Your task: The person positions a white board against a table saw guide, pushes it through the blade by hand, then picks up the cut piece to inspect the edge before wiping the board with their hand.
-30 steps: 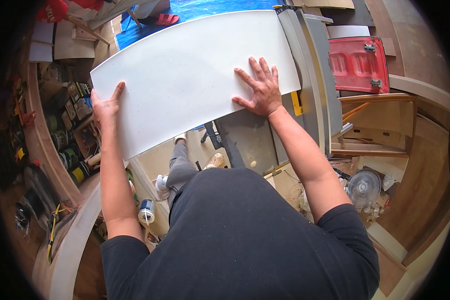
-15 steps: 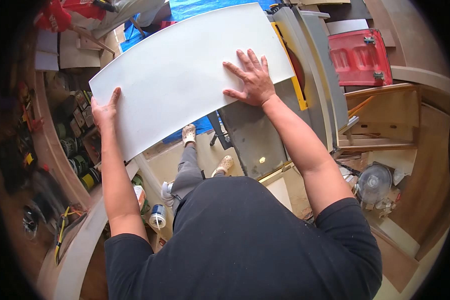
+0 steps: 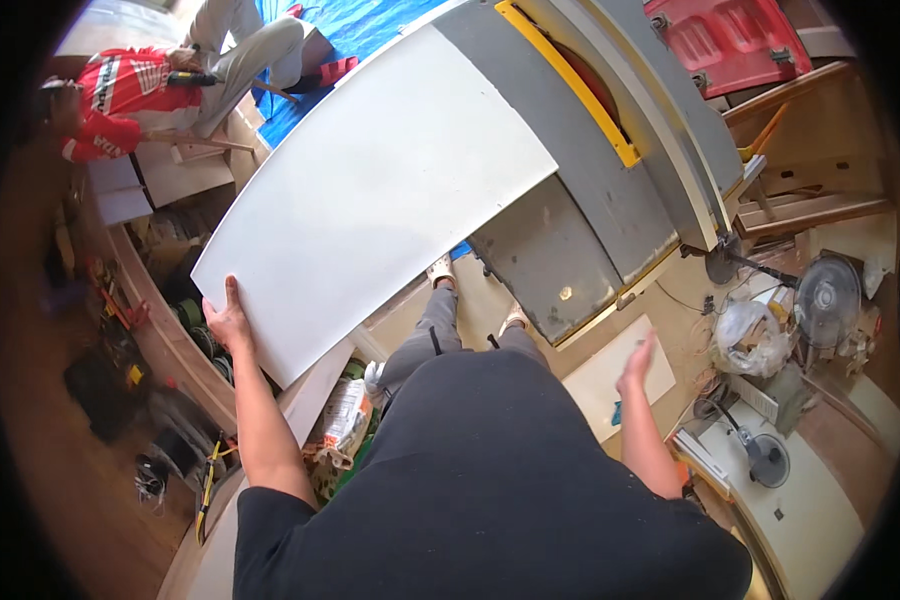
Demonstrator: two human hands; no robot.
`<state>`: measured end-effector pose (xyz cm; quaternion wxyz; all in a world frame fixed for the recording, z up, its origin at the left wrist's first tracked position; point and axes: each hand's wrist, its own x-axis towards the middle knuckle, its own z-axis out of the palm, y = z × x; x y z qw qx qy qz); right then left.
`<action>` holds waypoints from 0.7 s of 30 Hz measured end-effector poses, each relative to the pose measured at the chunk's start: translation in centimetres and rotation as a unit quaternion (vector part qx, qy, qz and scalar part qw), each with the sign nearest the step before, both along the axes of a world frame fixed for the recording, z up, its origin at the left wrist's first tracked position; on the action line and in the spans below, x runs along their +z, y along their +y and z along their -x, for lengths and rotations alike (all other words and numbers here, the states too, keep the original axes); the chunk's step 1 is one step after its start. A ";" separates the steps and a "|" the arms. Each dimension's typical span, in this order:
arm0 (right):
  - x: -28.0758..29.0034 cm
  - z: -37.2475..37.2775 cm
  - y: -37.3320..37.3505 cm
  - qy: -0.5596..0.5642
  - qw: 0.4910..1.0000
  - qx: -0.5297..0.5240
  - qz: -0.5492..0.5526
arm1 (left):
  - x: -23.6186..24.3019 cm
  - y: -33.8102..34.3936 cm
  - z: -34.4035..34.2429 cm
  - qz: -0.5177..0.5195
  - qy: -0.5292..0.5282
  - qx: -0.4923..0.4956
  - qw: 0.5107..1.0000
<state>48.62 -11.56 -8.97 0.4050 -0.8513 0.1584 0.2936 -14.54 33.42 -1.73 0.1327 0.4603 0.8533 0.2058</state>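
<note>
My left hand (image 3: 227, 322) grips the lower left end of a large white panel (image 3: 380, 190), thumb on top and fingers round its edge. The panel's far part lies on a grey table saw (image 3: 625, 215), left of the yellow insert plate (image 3: 560, 70) with a reddish slot. A long straight rail (image 3: 670, 150) runs along the plate's right. A darker metal extension (image 3: 540, 270) shows beside the panel's near edge. My right hand (image 3: 638, 362) is off the panel, lower right over a pale board (image 3: 580, 390) on the floor, fingers extended and apart from the saw.
A person (image 3: 125, 90) in red sits at upper left by a blue tarp (image 3: 330, 30). Tools and reels crowd the left side (image 3: 140, 420). At right are a red plastic panel (image 3: 720, 40), wooden frames (image 3: 810, 205), a fan (image 3: 828, 300), a plastic bag (image 3: 745, 335) and my feet (image 3: 440, 270) below.
My right hand has left the panel and dropped to the lower right. The view has shifted, and the panel's right end now sits left of the exposed yellow plate, still held by my left hand.
</note>
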 end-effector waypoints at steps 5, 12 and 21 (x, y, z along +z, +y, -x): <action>-12.3 6.0 6.8 0.377 0.811 0.000 -0.447 | 0.6 1.1 -1.8 -0.001 -0.039 -0.012 0.999; -14.7 9.3 10.4 0.357 0.858 -0.070 -0.363 | -0.5 0.7 0.7 0.014 0.011 0.010 1.000; -20.7 4.3 2.7 0.124 0.850 0.497 0.120 | -1.2 2.5 -0.8 0.002 -0.003 -0.008 1.000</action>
